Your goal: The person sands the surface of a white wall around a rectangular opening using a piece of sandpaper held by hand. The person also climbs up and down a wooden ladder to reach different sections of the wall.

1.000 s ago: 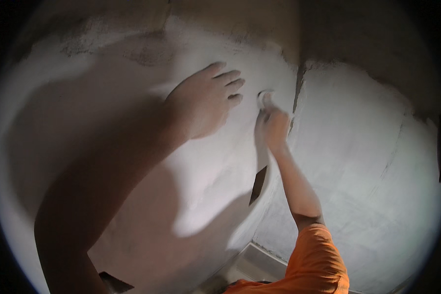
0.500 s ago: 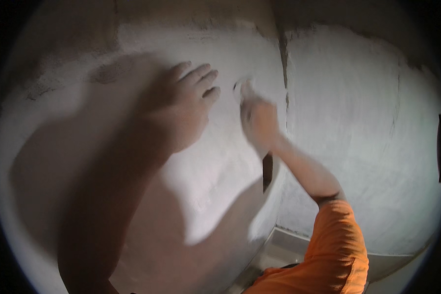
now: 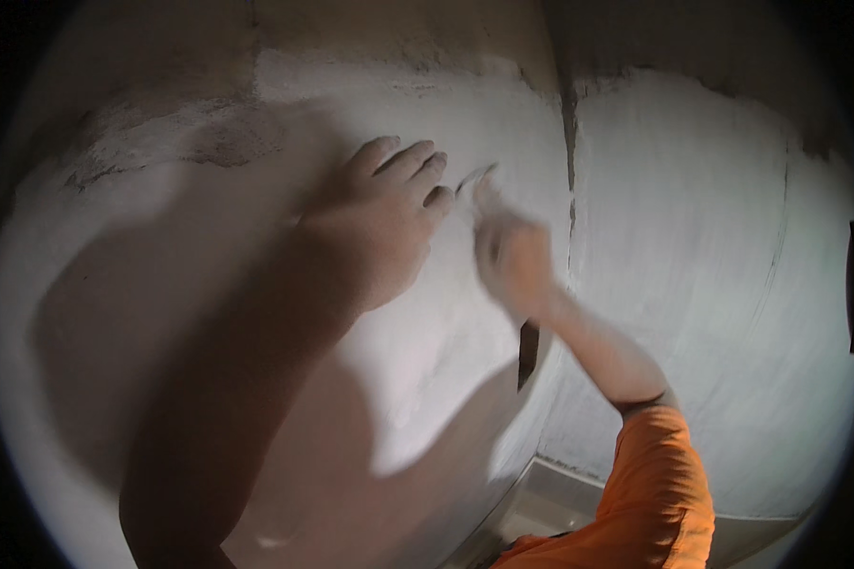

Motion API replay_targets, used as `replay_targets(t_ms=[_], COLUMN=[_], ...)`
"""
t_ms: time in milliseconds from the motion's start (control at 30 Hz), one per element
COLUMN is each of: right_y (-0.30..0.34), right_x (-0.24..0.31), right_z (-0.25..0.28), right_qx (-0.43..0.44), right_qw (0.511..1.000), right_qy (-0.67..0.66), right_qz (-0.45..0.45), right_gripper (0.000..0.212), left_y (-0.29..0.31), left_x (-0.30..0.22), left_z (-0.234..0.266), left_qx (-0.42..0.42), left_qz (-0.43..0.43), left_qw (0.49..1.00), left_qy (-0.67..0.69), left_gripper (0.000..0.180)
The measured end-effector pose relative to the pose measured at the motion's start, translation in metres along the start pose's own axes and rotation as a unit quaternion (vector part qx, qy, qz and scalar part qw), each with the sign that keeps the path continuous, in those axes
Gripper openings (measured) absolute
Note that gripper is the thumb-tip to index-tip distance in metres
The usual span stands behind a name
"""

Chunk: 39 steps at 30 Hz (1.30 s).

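Note:
Before me is a wall (image 3: 446, 313) coated in pale, whitish plaster. My left hand (image 3: 389, 228) lies against it with its fingers stretched out and slightly apart, holding nothing. Close by on the right, my right hand (image 3: 515, 258) is closed, with a finger reaching up toward the surface. At that fingertip is a small pale, thin-edged piece (image 3: 473, 177) pressed to the plaster. Blur and its size keep me from telling its kind. Its edge shows as a short, curved dark line.
A cracked inside corner (image 3: 571, 152) runs down just right of my right hand, meeting a second pale wall (image 3: 678, 256). Below my right wrist is a dark, narrow rectangular opening (image 3: 529, 356). Bare brownish wall (image 3: 389, 33) lies above the coat. A pale ledge (image 3: 550, 488) sits low.
Both hands appear slightly lower and farther right, as does the wall, so the view has shifted. The small piece is now seen more edge-on; my right hand stays closed.

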State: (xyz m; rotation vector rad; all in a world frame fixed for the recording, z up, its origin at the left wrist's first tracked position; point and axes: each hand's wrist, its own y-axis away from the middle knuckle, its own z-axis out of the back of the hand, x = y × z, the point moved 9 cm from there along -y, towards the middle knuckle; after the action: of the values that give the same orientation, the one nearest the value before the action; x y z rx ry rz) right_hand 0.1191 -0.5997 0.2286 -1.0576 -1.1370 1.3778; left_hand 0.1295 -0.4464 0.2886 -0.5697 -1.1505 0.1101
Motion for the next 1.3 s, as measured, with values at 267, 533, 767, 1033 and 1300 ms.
replay_targets(t_ms=[267, 533, 767, 1033, 1300], right_y=[-0.047, -0.051, 0.021, 0.14, 0.245], right_x=[-0.105, -0.087, -0.005, 0.164, 0.346], right_z=[0.001, 0.02, 0.016, -0.064, -0.056], right_qx=[-0.018, 0.075, 0.213, 0.346, 0.493], right_qw=[0.983, 0.99, 0.908, 0.686, 0.411], right_qy=[0.119, -0.01, -0.325, -0.639, -0.767], right_qz=[-0.137, -0.12, -0.156, -0.043, 0.011], right_gripper=[0.034, 0.025, 0.022, 0.013, 0.014], left_y=[-0.01, -0.001, 0.008, 0.201, 0.383], left_x=[-0.004, 0.002, -0.007, -0.088, -0.187], left_z=[0.003, -0.001, 0.018, 0.041, 0.164], left_qx=[0.016, 0.006, -0.082, -0.061, 0.023], left_qz=[0.008, -0.006, 0.057, 0.385, 0.744], left_qw=[1.0, 0.998, 0.989, 0.87, 0.615], left_qy=[0.022, 0.058, 0.109, 0.3, 0.261], left_gripper=[0.047, 0.045, 0.035, 0.027, 0.035])
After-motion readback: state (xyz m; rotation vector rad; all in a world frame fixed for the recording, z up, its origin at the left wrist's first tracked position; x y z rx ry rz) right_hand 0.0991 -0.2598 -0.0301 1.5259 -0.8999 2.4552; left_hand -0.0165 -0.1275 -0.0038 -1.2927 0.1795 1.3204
